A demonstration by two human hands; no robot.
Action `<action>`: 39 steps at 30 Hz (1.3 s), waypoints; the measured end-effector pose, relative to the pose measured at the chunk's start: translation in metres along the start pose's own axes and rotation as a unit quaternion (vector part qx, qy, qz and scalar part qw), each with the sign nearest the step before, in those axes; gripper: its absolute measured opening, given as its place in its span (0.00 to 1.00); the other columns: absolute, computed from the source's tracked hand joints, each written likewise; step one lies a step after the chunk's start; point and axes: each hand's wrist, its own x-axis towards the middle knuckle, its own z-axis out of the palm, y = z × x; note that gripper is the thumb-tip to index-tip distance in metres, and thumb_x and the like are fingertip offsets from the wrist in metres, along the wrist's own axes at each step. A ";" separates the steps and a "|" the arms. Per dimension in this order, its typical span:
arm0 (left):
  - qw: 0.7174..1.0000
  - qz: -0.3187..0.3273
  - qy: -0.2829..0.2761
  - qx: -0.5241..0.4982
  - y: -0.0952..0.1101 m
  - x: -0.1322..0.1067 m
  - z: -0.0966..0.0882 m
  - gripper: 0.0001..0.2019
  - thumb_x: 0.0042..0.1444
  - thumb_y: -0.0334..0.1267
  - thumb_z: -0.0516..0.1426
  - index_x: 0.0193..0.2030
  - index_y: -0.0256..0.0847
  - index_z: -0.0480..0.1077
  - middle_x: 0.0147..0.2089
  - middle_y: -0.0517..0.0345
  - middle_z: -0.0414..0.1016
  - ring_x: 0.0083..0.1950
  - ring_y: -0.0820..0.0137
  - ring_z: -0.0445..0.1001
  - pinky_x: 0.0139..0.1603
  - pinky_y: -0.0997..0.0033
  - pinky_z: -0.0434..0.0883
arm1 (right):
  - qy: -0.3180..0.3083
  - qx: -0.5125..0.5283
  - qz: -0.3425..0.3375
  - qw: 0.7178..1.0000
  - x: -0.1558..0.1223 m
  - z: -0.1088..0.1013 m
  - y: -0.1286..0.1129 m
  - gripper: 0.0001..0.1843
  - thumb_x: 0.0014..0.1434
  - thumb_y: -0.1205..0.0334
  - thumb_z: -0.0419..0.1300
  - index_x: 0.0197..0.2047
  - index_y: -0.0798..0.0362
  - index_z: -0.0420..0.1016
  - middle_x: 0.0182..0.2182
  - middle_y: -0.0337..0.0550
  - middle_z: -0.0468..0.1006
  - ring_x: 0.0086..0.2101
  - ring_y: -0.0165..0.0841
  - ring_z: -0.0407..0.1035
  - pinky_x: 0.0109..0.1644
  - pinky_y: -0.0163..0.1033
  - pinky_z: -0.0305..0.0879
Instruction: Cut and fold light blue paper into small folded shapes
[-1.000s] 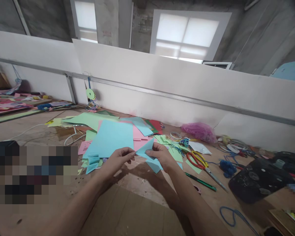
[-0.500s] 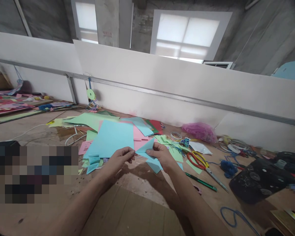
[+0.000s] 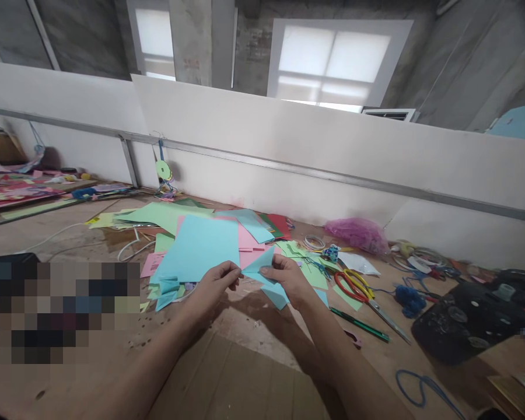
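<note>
Both my hands hold a small folded light-blue paper piece (image 3: 262, 279) just above the wooden table (image 3: 227, 373). My left hand (image 3: 212, 286) pinches its left tip with thumb and fingers pressed together. My right hand (image 3: 286, 277) grips its right side, thumb on top, fingers curled under. Behind the hands lies a large light-blue sheet (image 3: 199, 248) on top of pink sheets (image 3: 247, 239) and green sheets (image 3: 157, 213). A few small folded blue pieces (image 3: 166, 290) lie to the left of my left hand.
Red-and-yellow scissors (image 3: 359, 289), a green pen (image 3: 361, 325), a pink plastic bag (image 3: 356, 233), blue cord (image 3: 413, 388) and a black tray (image 3: 468, 318) lie to the right. A white cable (image 3: 126, 248) runs at left. A white partition wall (image 3: 289, 157) closes the back.
The view has shifted slightly; my hands and the folded paper stay in nearly the same pose.
</note>
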 end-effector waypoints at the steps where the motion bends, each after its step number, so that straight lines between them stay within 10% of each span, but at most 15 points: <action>1: 1.000 0.000 -0.005 -0.011 0.000 0.000 0.000 0.14 0.57 0.49 0.54 0.29 0.41 0.69 0.28 0.61 0.68 0.33 0.68 0.67 0.36 0.70 0.62 | -0.001 0.003 0.000 1.000 0.000 0.000 0.000 0.17 0.41 0.62 0.72 0.37 0.56 0.79 0.31 0.42 0.80 0.28 0.33 0.70 0.36 0.38 0.64; 24: 0.981 -0.089 -0.061 -0.160 0.006 -0.008 0.004 0.17 0.55 0.52 0.57 0.28 0.40 0.70 0.29 0.58 0.70 0.30 0.72 0.66 0.32 0.74 0.62 | -0.031 0.009 -0.022 0.999 0.000 -0.002 0.003 0.09 0.42 0.64 0.71 0.30 0.52 0.79 0.30 0.37 0.77 0.32 0.32 0.68 0.41 0.38 0.61; 39: 0.992 -0.064 -0.072 -0.078 0.010 -0.007 0.002 0.17 0.55 0.53 0.55 0.25 0.42 0.67 0.27 0.60 0.67 0.30 0.70 0.66 0.32 0.73 0.63 | -0.053 -0.025 -0.013 0.998 -0.003 0.000 -0.004 0.15 0.43 0.59 0.71 0.36 0.52 0.78 0.30 0.37 0.77 0.30 0.31 0.67 0.36 0.36 0.60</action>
